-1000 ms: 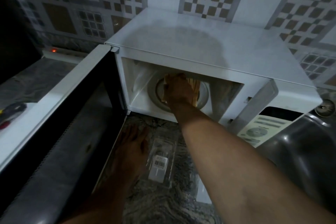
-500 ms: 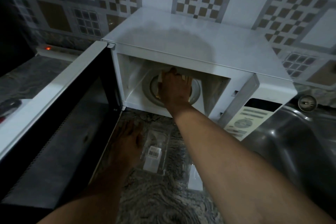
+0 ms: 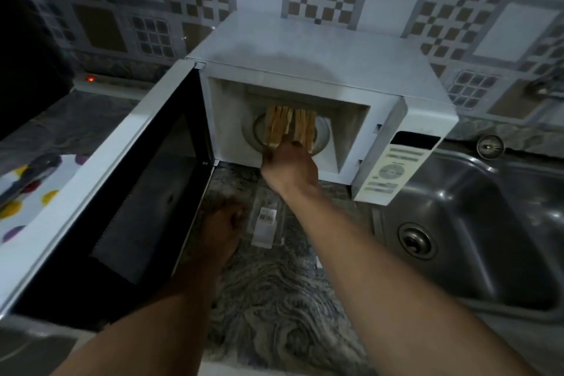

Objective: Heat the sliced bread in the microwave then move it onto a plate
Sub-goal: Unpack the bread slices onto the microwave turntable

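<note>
Several slices of bread [image 3: 283,122] stand on edge in two bunches on the glass turntable [image 3: 324,131] inside the white microwave [image 3: 320,61]. The microwave door [image 3: 122,192] hangs wide open to the left. My right hand [image 3: 290,166] is at the mouth of the cavity, fingertips against the near ends of the slices; whether it grips them is unclear. My left hand [image 3: 222,223] lies flat on the marbled counter below the door, holding nothing. A white surface with coloured dots [image 3: 45,189], partly hidden by the door, lies at the far left.
A clear plastic wrapper with a barcode label [image 3: 265,223] lies on the counter between my arms. A steel sink [image 3: 473,223] sits to the right. The microwave's control panel [image 3: 393,171] faces the sink. Tiled wall behind.
My right hand has drawn back from deep over the turntable to the cavity mouth, uncovering the bread. The left hand stays on the counter. The view has shifted.
</note>
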### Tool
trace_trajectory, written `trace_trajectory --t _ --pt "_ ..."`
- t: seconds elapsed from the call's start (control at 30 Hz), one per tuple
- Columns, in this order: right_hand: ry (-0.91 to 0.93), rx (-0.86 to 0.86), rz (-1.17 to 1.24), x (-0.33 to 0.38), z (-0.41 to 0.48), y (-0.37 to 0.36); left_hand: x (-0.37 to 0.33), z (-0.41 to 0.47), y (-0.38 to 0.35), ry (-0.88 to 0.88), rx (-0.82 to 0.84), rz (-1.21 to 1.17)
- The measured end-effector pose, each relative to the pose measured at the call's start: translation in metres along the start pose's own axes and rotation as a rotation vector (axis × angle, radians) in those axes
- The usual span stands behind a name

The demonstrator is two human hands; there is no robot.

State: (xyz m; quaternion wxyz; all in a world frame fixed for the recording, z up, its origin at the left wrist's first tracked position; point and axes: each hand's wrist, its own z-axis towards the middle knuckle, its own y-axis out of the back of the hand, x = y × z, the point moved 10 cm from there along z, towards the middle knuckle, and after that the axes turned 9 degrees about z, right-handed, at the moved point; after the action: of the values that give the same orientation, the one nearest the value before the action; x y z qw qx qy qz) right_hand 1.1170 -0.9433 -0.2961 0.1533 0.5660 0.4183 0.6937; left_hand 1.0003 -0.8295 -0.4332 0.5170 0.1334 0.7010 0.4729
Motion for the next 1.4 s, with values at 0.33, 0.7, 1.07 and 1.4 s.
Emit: trace_trajectory --t 0.33,0.7,1.07,1.4 --pt "-0.180 0.121 0.060 -0.041 -0.076 -0.040 0.005 -0.038 0.011 0.147 -0.045 -0.119" --pt "-0.271 0.018 0.074 -0.074 -0.100 -0.056 -0.004 -0.056 0.002 0.070 0.057 -0.068" --pt "-0.333 0.078 0.191 -0.083 -0.117 -0.062 -0.005 -0.055 0.009 0.101 0.050 0.071" --pt "-0.375 -0.062 0.240 -0.093 -0.129 -0.059 0.005 -0.049 -0.004 0.067 0.127 0.192"
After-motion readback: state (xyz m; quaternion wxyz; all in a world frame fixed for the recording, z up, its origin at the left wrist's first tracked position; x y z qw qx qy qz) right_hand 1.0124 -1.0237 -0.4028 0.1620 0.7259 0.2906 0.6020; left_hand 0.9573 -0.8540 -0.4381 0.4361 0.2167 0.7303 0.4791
